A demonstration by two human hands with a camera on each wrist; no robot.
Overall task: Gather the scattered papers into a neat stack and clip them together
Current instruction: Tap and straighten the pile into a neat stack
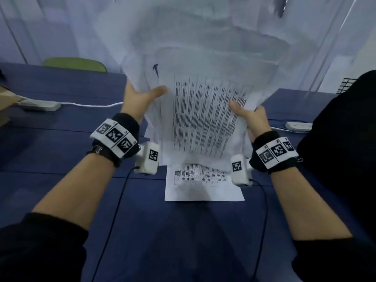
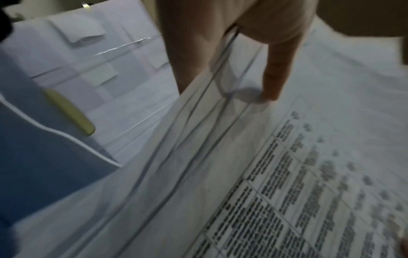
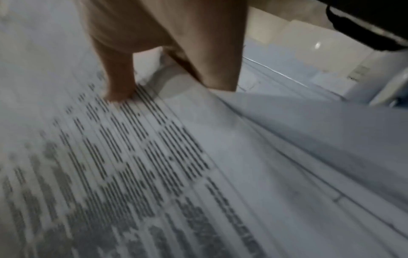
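A loose sheaf of papers [image 1: 203, 110] is held upright above the blue table [image 1: 61, 143], gripped at its left edge by the left hand [image 1: 138, 100] and at its right by the right hand [image 1: 252, 117], thumbs on the printed face, with one sheet [image 1: 203, 184] lying flat on the table beneath the sheaf.

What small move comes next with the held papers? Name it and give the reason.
Probably lower the held stack and tap its bottom edge on the table to square it. The left hand and right hand grip its sides, sheet edges are fanned unevenly in both wrist views, and one sheet lies loose below.
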